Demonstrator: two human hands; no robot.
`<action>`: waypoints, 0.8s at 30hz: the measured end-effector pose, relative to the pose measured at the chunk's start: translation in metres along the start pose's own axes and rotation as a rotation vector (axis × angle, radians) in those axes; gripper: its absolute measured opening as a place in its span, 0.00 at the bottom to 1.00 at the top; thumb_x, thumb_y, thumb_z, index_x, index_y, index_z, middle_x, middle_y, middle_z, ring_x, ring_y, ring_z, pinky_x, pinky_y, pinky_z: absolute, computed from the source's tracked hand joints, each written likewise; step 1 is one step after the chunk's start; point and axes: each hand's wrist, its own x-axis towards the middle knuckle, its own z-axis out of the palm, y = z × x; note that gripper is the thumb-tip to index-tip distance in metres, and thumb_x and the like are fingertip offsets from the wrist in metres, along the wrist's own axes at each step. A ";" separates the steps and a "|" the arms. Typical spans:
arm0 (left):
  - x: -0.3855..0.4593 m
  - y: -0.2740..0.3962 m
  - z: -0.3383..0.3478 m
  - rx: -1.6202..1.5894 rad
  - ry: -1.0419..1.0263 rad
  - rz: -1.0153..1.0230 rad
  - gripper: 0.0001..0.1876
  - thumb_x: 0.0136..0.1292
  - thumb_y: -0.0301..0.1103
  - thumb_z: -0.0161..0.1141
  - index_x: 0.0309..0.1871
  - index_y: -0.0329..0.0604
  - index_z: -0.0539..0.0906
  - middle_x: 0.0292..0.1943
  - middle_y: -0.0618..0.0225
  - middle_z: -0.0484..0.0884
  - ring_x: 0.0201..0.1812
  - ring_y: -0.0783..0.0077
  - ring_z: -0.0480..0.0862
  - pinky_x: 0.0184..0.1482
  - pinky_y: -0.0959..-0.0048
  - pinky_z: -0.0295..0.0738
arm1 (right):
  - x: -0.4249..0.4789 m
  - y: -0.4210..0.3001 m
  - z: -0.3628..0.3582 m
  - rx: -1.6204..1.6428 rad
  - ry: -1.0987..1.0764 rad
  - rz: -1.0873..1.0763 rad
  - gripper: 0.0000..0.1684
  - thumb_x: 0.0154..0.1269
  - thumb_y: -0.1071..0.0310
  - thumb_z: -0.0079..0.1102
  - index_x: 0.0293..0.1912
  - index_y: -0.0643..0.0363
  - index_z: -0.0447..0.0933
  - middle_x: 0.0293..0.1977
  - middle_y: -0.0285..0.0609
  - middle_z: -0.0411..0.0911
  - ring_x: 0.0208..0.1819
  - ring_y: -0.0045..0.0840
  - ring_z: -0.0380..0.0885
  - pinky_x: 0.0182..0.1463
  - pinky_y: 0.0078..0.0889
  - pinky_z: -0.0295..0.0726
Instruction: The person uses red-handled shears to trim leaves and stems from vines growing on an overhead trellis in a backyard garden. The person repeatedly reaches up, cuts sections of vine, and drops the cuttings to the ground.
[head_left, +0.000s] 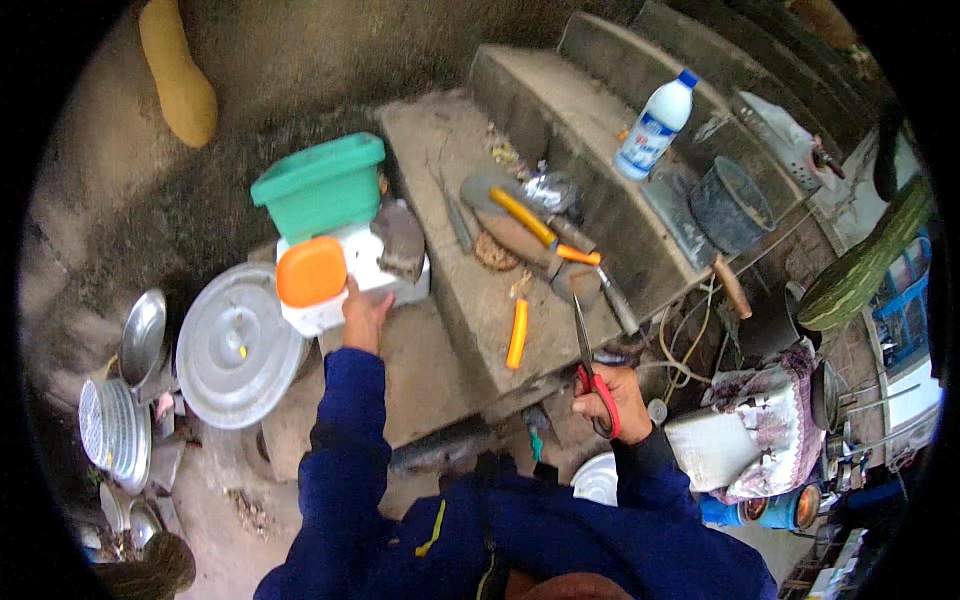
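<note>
My right hand (621, 401) holds a pair of scissors (604, 405) by the red handles, the dark blades pointing away from me over the lowest concrete step. My left hand (365, 315) is at the near side of a white foam box (362, 251), its fingers at the right edge of an orange plastic lid or shallow container (311, 271). Whether it grips either one is unclear. A dark grey block-like piece (400, 240) rests on the box's right end. A yellow-orange tube piece (517, 334) lies on the step between my hands.
Behind the foam box stands a green plastic basin (322, 184). Knife-like tools and a yellow-handled tool (525, 217) lie on the step (480, 315). A white bottle (656, 126) and a dark pot (731, 204) stand higher up. At left is a round metal lid (238, 345); a long green gourd (862, 255) is at right.
</note>
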 end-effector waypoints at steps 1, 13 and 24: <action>-0.006 0.000 0.000 0.009 -0.005 -0.020 0.38 0.77 0.59 0.56 0.78 0.43 0.61 0.78 0.46 0.62 0.71 0.35 0.70 0.60 0.30 0.77 | 0.002 -0.007 -0.004 -0.016 0.023 -0.028 0.16 0.56 0.64 0.79 0.34 0.63 0.79 0.22 0.32 0.76 0.23 0.15 0.74 0.28 0.21 0.71; -0.172 0.086 0.112 0.190 -0.676 0.038 0.25 0.79 0.51 0.54 0.69 0.44 0.73 0.66 0.48 0.79 0.61 0.51 0.84 0.53 0.49 0.83 | 0.037 -0.136 -0.106 -0.345 0.095 -0.604 0.22 0.50 0.59 0.85 0.30 0.60 0.78 0.20 0.39 0.76 0.23 0.22 0.76 0.30 0.28 0.73; -0.238 0.204 0.395 0.464 -0.802 0.655 0.34 0.76 0.45 0.63 0.77 0.37 0.63 0.75 0.46 0.67 0.70 0.45 0.75 0.58 0.49 0.85 | 0.101 -0.254 -0.203 -0.711 0.291 -0.845 0.33 0.53 0.44 0.81 0.26 0.66 0.76 0.18 0.50 0.69 0.20 0.32 0.69 0.27 0.39 0.69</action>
